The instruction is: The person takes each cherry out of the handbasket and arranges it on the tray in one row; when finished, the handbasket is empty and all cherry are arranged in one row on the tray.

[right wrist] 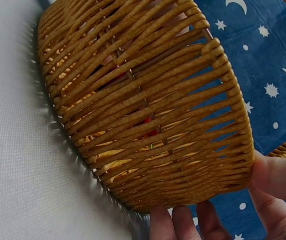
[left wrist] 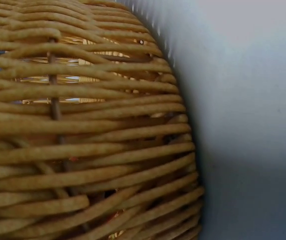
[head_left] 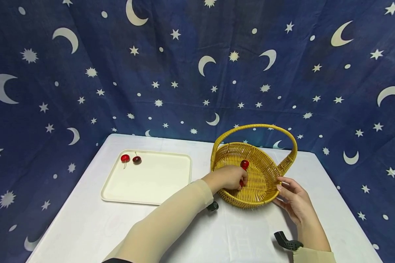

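A yellow wicker basket [head_left: 250,202] with a hoop handle [head_left: 256,126] stands on the white table. My left hand [head_left: 241,181] reaches inside it, fingers curled around a red cherry [head_left: 241,184] that barely shows. A second red cherry [head_left: 244,164] lies just beyond the fingers. My right hand [head_left: 283,190] holds the basket's near right rim, thumb [right wrist: 277,175] on the edge and fingers [right wrist: 182,222] under the wall. The left wrist view shows only the woven wall [left wrist: 83,125] and table. In the right wrist view, red shows through the weave [right wrist: 150,132].
A cream tray [head_left: 151,190] lies left of the basket, with two cherries [head_left: 125,158] [head_left: 136,159] in its far left corner. The white table [head_left: 118,226] stretches toward me. A blue moon-and-star cloth [head_left: 184,73] hangs behind and around it.
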Motion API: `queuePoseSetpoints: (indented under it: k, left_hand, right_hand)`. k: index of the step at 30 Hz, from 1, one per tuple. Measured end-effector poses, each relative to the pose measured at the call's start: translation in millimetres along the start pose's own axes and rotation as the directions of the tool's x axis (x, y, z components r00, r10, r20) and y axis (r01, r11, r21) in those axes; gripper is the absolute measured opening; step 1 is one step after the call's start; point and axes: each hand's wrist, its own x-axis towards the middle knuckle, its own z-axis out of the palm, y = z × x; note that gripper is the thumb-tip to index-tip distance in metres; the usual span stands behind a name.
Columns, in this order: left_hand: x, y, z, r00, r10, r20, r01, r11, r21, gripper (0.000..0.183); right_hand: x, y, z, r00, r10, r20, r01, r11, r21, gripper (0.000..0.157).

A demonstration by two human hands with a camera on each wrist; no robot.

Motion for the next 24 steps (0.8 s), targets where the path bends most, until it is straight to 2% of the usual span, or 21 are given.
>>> queuePoseSetpoints:
  k: [8, 12, 17, 20, 24]
  left_hand:
    - [-4.9, 0.3, -1.0, 0.999, -0.002, 0.045, 0.003, 0.999, -0.034, 0.021]
    - [-8.0, -0.1, -3.7, 0.999, 0.025, 0.031, -0.024, 0.999, -0.023, 0.016]
    - [-16.2, 3.1, -10.8, 0.99, 0.128, -0.066, -0.13, 0.991, -0.023, 0.019]
    - [-26.3, 6.3, -16.6, 0.972, 0.188, -0.144, -0.194, 0.981, -0.028, 0.026]
    - [-45.7, 7.2, -24.3, 0.951, 0.215, -0.221, -0.235, 0.97, -0.067, 0.03]
  right_hand:
    - [0.7, 0.9, -0.5, 1.0, -0.002, -0.005, 0.002, 1.0, 0.009, 0.033]
    - [0.5, 1.2, 0.5, 1.0, 0.002, -0.01, -0.002, 1.0, 0.006, 0.032]
    - [0.1, 0.2, -0.2, 1.0, 0.006, -0.007, -0.006, 1.0, -0.013, 0.033]
    - [-0.6, -0.2, -0.7, 1.0, 0.007, -0.003, -0.007, 1.0, -0.019, 0.035]
    - [-0.2, 0.9, -0.2, 1.0, 0.003, 0.005, -0.003, 1.0, -0.014, 0.033]
